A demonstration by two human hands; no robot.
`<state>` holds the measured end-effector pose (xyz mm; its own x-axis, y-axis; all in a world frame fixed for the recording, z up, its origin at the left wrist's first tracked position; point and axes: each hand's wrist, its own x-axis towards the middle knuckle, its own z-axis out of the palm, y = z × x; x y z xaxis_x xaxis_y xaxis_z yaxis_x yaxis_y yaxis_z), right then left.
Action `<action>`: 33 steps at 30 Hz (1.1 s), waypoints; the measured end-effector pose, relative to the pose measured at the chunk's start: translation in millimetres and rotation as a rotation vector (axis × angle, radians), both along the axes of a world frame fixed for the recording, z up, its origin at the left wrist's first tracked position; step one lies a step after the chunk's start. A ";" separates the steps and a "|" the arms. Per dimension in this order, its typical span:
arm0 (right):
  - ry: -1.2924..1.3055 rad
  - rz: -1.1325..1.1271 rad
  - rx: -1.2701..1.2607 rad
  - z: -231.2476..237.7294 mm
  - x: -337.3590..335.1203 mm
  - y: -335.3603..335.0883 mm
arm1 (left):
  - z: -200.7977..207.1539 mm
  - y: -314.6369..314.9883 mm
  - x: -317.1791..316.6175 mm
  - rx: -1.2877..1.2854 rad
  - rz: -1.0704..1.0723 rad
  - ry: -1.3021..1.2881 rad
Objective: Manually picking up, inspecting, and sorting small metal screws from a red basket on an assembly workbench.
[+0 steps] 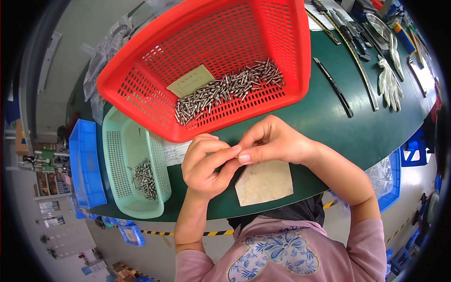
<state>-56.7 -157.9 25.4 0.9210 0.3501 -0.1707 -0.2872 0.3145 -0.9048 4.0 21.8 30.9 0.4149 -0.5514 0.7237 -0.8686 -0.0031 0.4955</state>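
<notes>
Dark green table [329, 122] bears red basket [211, 28], green basket [117, 136]

Factory workbench: parts baskets [141, 61], tools [347, 28]

Both hands meet above the green table [329, 127], the left hand [204, 164] and right hand [275, 141] with fingers [244, 157] pinched together on something too small to make out. Just beyond the fingers stands a red basket [141, 66] holding small metal pins [225, 91]. Left of them sits a pale green basket [117, 141] with more pins, and directly beneath lies a beige card [265, 183].
</notes>
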 end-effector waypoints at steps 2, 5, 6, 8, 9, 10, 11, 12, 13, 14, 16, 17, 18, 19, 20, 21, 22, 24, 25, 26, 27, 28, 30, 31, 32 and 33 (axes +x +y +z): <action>-0.023 -0.033 0.035 -4.3 -1.1 5.3 | -0.6 1.4 -0.2 0.014 -0.003 -0.004; -0.045 -0.081 0.074 -4.6 -1.2 7.1 | -3.2 1.2 -0.3 0.014 0.010 -0.004; -0.044 -0.094 0.078 -4.7 -1.0 6.8 | -3.0 -0.1 -0.5 0.008 0.018 -0.017; -0.056 -0.096 0.057 -7.7 -0.8 6.3 | -2.2 -0.7 -2.1 0.003 0.027 -0.032; -0.071 -0.099 0.036 -8.2 -1.2 6.0 | -1.4 0.2 -3.9 -0.001 0.042 -0.036; -0.073 -0.099 0.037 -6.0 -1.8 4.5 | -0.8 0.9 -5.7 -0.004 0.058 -0.039; -0.086 -0.071 -0.006 -2.5 -1.4 1.6 | -1.0 1.5 -5.6 -0.003 0.057 -0.038; -0.099 -0.043 -0.049 -0.7 -1.1 -0.3 | -1.2 2.4 -5.2 0.025 0.046 -0.076; -0.098 -0.044 -0.048 -1.7 -0.8 -1.0 | -1.2 2.6 -5.0 0.052 0.036 -0.116; -0.125 -0.049 -0.078 -3.7 -0.4 -0.8 | -0.9 2.6 -5.0 0.054 0.036 -0.116; -0.155 -0.052 -0.107 -4.0 -0.1 0.0 | 1.2 1.1 -4.1 0.057 0.011 -0.124; -0.176 -0.125 -0.114 -4.2 0.1 0.1 | 4.2 -0.8 -0.4 0.083 0.041 -0.117; -0.198 -0.198 -0.121 -4.4 0.1 -0.2 | 7.7 -1.8 6.2 0.110 0.072 -0.110; -0.199 -0.199 -0.123 -4.6 0.1 -1.2 | 7.9 0.7 15.3 0.179 0.096 -0.071; -0.221 -0.274 -0.177 -3.1 1.0 0.3 | 4.8 3.1 21.6 0.243 0.243 -0.008; -0.242 -0.348 -0.232 -2.1 1.1 1.6 | 1.1 2.1 28.2 0.314 0.380 -0.030; -0.246 -0.343 -0.231 -1.4 1.2 3.6 | -2.3 0.2 35.3 0.385 0.517 -0.052; -0.295 -0.379 -0.274 -1.2 0.4 4.8 | -11.0 -8.5 48.4 0.458 0.558 -0.102; -0.300 -0.379 -0.277 -0.2 -0.7 5.5 | -12.6 -11.8 52.2 0.534 0.595 -0.152; -0.325 -0.357 -0.308 -0.8 -1.7 6.1 | -13.7 -14.3 54.8 0.531 0.591 -0.155; -0.350 -0.335 -0.340 -1.2 -2.0 6.6 | -13.9 -16.0 57.3 0.574 0.617 -0.140; -0.352 -0.341 -0.342 -1.7 -1.2 7.4 | -14.2 -16.6 59.5 0.617 0.642 -0.126; -0.326 -0.347 -0.378 -0.8 -1.0 7.6 | -15.8 -18.2 63.6 0.608 0.626 -0.119; -0.326 -0.358 -0.381 0.7 -1.3 6.8 | -14.6 -18.6 63.9 0.577 0.614 -0.128; -0.267 -0.361 -0.338 0.6 -0.7 4.2 | -14.8 -22.0 63.6 0.546 0.596 -0.134; -0.210 -0.363 -0.295 0.4 -0.2 2.1 | -14.2 -23.9 59.3 0.486 0.553 -0.134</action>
